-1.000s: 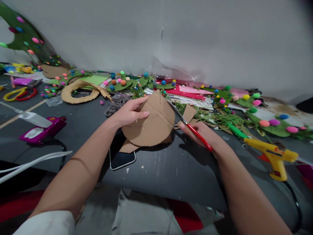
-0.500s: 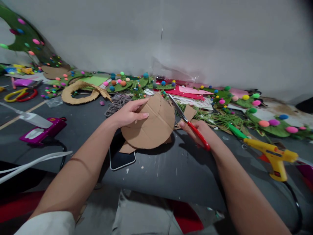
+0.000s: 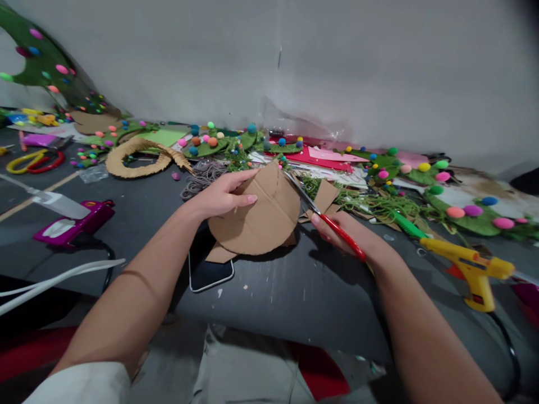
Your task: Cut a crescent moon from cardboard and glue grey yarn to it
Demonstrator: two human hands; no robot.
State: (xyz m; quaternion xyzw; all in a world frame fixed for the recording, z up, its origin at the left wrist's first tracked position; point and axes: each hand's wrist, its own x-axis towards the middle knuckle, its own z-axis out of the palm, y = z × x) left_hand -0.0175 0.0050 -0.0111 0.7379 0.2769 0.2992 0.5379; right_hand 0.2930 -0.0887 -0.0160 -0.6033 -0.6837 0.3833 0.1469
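A rounded piece of brown cardboard [image 3: 259, 216] with a pointed top is held above the table, creased across its face. My left hand [image 3: 227, 193] pinches its left side, thumb on the near face and the other fingers partly behind. In my right hand [image 3: 341, 233] are red-handled scissors [image 3: 311, 205], their blades at the cardboard's upper right edge. Whether the blades are fully closed I cannot make out. Below the cardboard lie a smartphone [image 3: 209, 274] and a cardboard scrap [image 3: 221, 253]. Another cardboard strip [image 3: 326, 195] rests behind the scissors.
A yellow glue gun [image 3: 467, 264] lies at right, its black cable trailing down. At left are a purple device [image 3: 76, 224] with a white plug and yellow-and-red scissors [image 3: 36, 161]. Along the wall sit a ring-shaped tan piece [image 3: 138, 160], grey cord [image 3: 204, 178] and green felt with pompoms [image 3: 467, 216].
The scissors in my right hand have shifted slightly left and down at the tips, onto the cardboard's upper right edge. My left hand and the cardboard have stayed almost still.
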